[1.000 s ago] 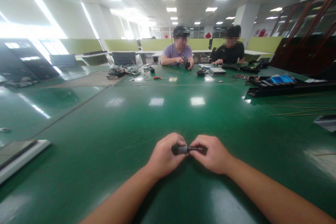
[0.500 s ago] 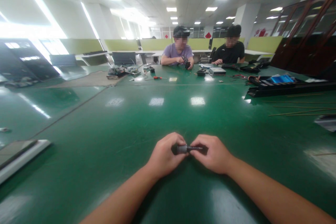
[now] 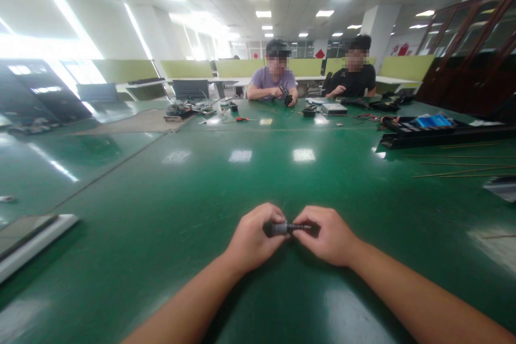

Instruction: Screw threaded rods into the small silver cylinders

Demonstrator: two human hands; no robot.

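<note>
Above the green table [image 3: 201, 188], a short pen-like tool [image 3: 280, 228] lies level between my hands. It has a grey barrel, a dark ridged section and a pointed metal tip facing right; its exact kind cannot be made out. My left hand [image 3: 258, 237] is closed around the grey barrel at the left end. On the dark section near the tip, the thumb and fingers of my right hand [image 3: 327, 235] are pinched. The fingertips of both hands nearly meet and cover parts of the tool.
A white-edged flat panel [image 3: 48, 236] lies at the left. Thin brass-coloured rods [image 3: 463, 164] and a black tray [image 3: 423, 137] are on the right. Across the table are a red screwdriver [image 3: 243, 119], a grey box [image 3: 334, 109] and two people seated.
My hands and the tool have hardly moved. The person in black at the far right has lifted a hand off the table and shifted their head.
</note>
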